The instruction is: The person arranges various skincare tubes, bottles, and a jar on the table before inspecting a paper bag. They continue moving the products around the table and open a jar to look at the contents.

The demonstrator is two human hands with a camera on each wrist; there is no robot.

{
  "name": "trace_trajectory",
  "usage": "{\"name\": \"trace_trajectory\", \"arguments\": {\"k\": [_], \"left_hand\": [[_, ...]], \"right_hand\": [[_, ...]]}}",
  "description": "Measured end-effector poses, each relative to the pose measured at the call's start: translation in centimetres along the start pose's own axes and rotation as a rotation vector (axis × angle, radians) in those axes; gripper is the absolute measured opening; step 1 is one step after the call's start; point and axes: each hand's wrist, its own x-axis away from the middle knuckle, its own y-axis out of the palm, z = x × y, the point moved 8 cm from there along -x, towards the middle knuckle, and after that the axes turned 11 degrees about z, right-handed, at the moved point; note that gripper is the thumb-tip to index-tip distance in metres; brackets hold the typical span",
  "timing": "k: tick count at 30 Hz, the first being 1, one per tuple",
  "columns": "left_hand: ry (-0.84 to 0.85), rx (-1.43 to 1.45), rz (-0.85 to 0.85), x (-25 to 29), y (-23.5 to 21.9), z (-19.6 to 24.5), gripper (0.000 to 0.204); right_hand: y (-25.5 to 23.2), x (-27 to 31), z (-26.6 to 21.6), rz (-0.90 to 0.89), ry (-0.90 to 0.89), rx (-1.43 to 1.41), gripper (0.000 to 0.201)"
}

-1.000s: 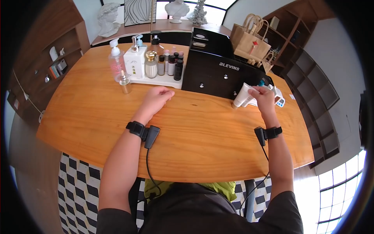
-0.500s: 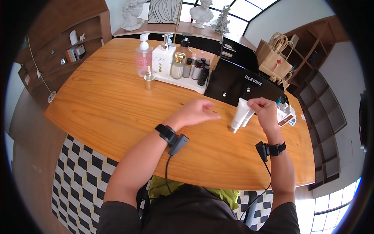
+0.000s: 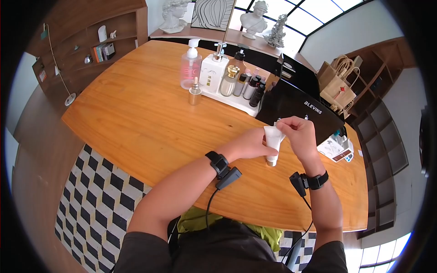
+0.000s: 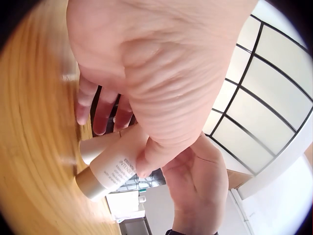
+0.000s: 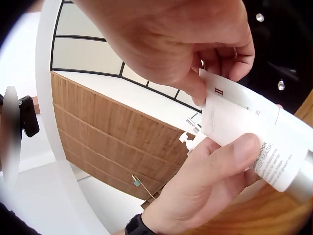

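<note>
Right hand (image 3: 299, 136): pinching two white plastic squeeze tubes (image 3: 273, 136) by the flat ends
Left hand (image 3: 248, 144): clasping the tubes, thumb in front
Underneath: brown wooden table (image 3: 145, 104)

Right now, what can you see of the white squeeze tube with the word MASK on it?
The white squeeze tube looks like soft plastic, with dark print, a flat end and a shiny metallic-looking cap. It tilts, cap lowest, over the brown wooden tabletop; whether they touch is unclear. In both wrist views, a second white tube shows behind it. The bare left hand rests its thumb on it; the bare right hand pinches near its flat end.
</note>
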Motion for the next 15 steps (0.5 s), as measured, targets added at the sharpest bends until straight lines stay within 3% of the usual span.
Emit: {"name": "trace_trajectory", "arguments": {"k": [6,11,15], "left_hand": [[-0.049,0.144,0.126,-0.3,-0.5,0.1,0.041],[0.158,0.109,0.355,-0.5,-2.5,0.5,0.036],[0.013,0.068,0.337,-0.8,-3.7,-0.6,0.038]], "right_hand": [[0.4,-0.3,1.0,0.013,0.086,-0.235,0.015],[0.9,-0.2,2.4,-0.006,0.201,-0.406,0.025],[0.1,0.2,6.5,-0.056,0.311,-0.397,0.027]]}}
